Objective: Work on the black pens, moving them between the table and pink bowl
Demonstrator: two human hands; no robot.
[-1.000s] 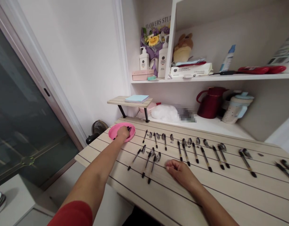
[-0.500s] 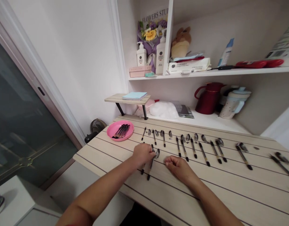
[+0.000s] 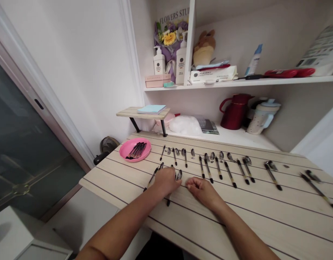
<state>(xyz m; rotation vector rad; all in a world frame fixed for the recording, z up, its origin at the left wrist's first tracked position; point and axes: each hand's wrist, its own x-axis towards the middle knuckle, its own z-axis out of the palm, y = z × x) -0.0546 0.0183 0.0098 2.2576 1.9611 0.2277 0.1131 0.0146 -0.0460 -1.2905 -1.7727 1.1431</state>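
Observation:
My left hand is closed above the table, its fingertips bent down beside a clear pen cap. What its fingers hold, if anything, is hidden. A black pen lies slanted just left of it, partly behind the wrist. Another black pen sticks out below the hand, its upper part covered. My right hand rests on the table to the right, fingers curled together. Whether something small is in them does not show. Further back, several black pens lie in a loose row with clear caps near their tips.
A pink dish with several black pens stands at the back left. Behind it is a small raised shelf with blue paper. A red jug and a pale cup stand at the back right.
My left hand has turned and moved slightly down, covering more of the pen below it. A pen beside it now lies slanted further left. My right hand stays nearly still; the view has shifted slightly.

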